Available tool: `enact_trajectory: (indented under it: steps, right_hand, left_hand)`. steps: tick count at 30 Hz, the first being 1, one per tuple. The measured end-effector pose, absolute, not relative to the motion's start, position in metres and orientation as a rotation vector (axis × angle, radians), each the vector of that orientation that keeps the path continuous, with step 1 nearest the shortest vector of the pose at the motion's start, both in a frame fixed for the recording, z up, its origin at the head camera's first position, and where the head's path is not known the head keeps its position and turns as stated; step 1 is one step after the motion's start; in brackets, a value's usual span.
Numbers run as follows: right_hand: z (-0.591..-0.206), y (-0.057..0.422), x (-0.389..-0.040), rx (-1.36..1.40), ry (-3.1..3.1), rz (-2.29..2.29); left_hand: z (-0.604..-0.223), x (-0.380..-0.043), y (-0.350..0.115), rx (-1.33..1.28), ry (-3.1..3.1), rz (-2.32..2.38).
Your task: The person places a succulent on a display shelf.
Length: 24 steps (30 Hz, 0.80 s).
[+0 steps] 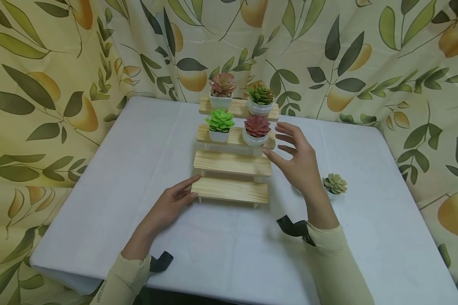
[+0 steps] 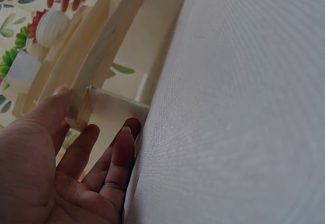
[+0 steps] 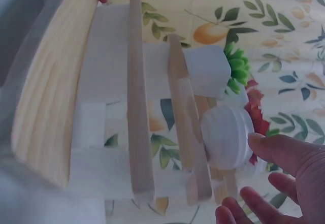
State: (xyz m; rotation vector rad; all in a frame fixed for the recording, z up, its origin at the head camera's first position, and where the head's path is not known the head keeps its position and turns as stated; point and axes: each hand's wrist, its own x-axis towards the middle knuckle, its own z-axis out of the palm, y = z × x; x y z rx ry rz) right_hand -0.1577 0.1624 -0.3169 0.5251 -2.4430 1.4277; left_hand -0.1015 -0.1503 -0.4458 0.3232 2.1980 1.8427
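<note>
A four-tier wooden display stand [image 1: 230,189] stands mid-table. My left hand [image 1: 171,206] holds the left end of its lowest tier; in the left wrist view the thumb lies on the board [image 2: 96,64] and the fingers are around its end. My right hand [image 1: 299,163] is beside the second tier from the top, fingers spread and holding nothing, close to a red succulent [image 1: 257,126] in a round white pot [image 3: 228,137]. A bright green succulent [image 1: 220,120] shares that tier. The top tier bears a pink succulent [image 1: 223,84] and a green, reddish-tipped one [image 1: 260,93].
A pale green succulent [image 1: 334,183] stands on the white-covered table [image 1: 366,237], right of the stand, its pot partly hidden by my right forearm. Behind it hangs a leaf-and-fruit patterned curtain [image 1: 236,38]. The two lower tiers carry no pots.
</note>
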Motion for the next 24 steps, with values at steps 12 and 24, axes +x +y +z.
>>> enact_trajectory:
  steps: [12, 24]
  right_hand:
    - [-0.367, 0.218, -0.148, 0.246, -2.583, 1.285]
    - [-0.384, 0.254, -0.119, 0.045, -2.602, 1.249]
  left_hand:
    - [-0.458, -0.106, -0.152, 0.366, 2.221, 1.834]
    - [-0.477, -0.111, -0.155, 0.336, 2.258, 1.816]
